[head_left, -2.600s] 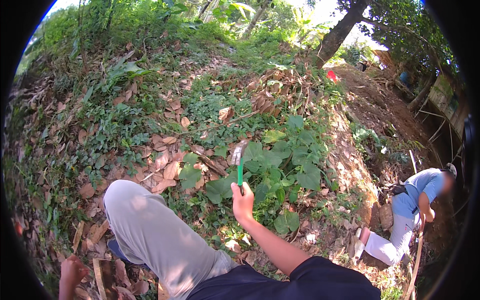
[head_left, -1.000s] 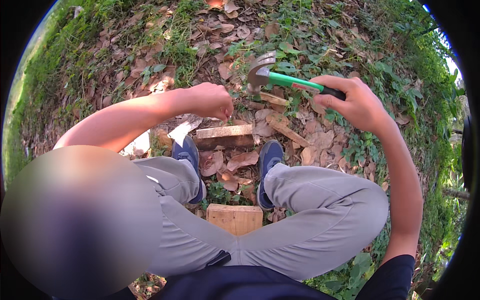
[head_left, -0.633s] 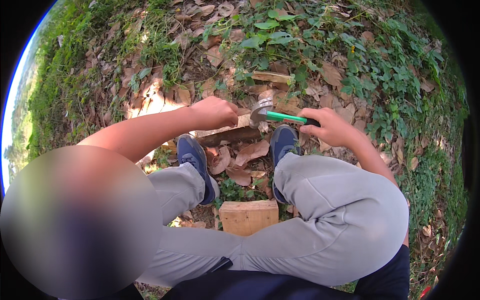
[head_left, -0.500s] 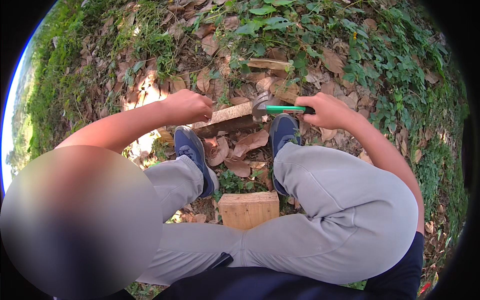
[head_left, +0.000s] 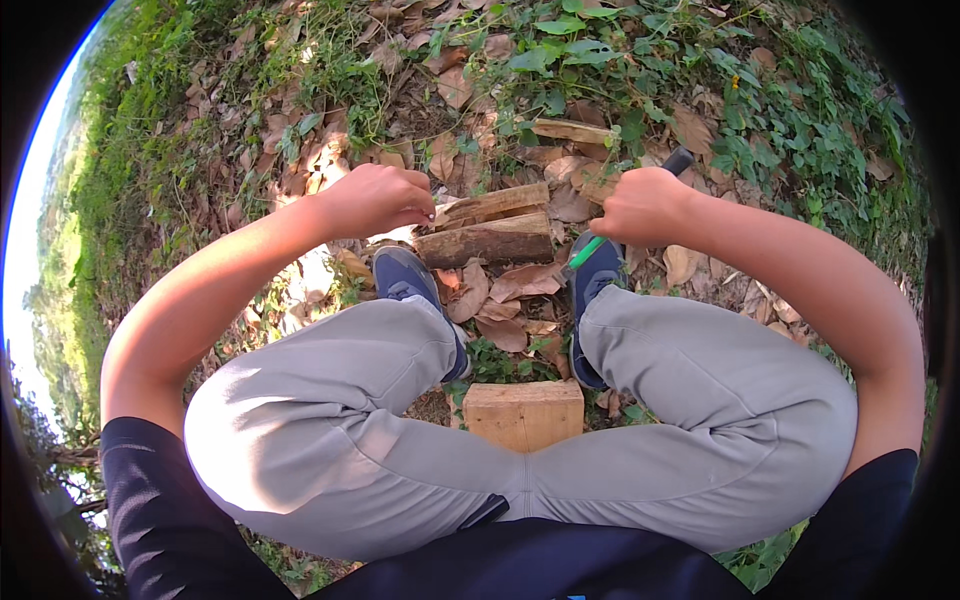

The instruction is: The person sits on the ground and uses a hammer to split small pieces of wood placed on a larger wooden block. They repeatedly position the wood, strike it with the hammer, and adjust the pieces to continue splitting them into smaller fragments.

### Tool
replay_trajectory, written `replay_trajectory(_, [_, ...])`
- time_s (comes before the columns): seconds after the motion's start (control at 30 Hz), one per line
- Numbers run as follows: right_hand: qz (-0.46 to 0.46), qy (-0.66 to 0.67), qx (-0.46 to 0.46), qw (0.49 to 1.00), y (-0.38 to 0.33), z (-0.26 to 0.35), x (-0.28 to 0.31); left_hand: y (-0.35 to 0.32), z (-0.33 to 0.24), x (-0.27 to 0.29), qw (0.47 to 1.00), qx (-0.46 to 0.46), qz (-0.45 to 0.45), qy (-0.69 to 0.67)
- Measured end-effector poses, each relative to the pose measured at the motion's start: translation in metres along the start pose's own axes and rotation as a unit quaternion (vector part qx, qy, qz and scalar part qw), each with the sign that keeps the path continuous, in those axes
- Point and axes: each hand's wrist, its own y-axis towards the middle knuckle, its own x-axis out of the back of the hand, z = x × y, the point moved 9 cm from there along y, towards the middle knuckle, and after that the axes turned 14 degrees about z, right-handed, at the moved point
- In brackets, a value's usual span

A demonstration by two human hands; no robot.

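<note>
My left hand (head_left: 380,203) is closed in a pinch above the left end of a rough piece of wood (head_left: 495,240). Whatever is between its fingertips is too small to make out. A second split piece of wood (head_left: 495,204) lies against the far side of the first. My right hand (head_left: 645,207) is wrapped around a hammer with a green handle (head_left: 588,252) and a black grip end (head_left: 679,160). The grip end points up and away, while the green part slants down over my right shoe. The hammer's head cannot be made out now.
A squared wooden block (head_left: 525,412) stands between my legs, near my seat. My shoes (head_left: 408,275) flank the dry leaves (head_left: 505,310). Another split wood piece (head_left: 575,131) lies farther off, beside green creepers (head_left: 770,140).
My right hand has turned the hammer, so its grip end now points away and its head no longer shows. A gap between the two wood pieces has come into view. The view has shifted.
</note>
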Motion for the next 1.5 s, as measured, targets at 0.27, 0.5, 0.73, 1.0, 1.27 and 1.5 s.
replay_trajectory(0.27, [0.078,0.098,-0.023,0.992,0.013,-0.022,-0.043,0.072,0.032,-0.027,0.992,0.039,-0.038,-0.114])
replay_trajectory(0.5, [0.055,0.222,0.021,0.973,0.043,0.009,-0.039,0.080,0.051,-0.090,0.986,0.062,-0.105,-0.110])
replay_trajectory(0.73, [-0.042,0.251,0.021,0.967,0.073,0.043,-0.033,0.067,0.073,-0.100,0.966,0.085,-0.214,-0.119])
replay_trajectory(1.0, [-0.062,0.236,-0.048,0.969,0.072,0.045,-0.028,0.074,0.091,-0.127,0.959,0.089,-0.166,-0.213])
replay_trajectory(1.27, [-0.094,0.257,-0.088,0.958,0.068,0.036,-0.023,0.069,0.109,-0.123,0.959,0.087,-0.184,-0.199])
replay_trajectory(1.5, [-0.053,0.305,-0.055,0.949,0.078,0.018,-0.029,0.058,0.113,-0.110,0.939,0.084,-0.238,-0.235])
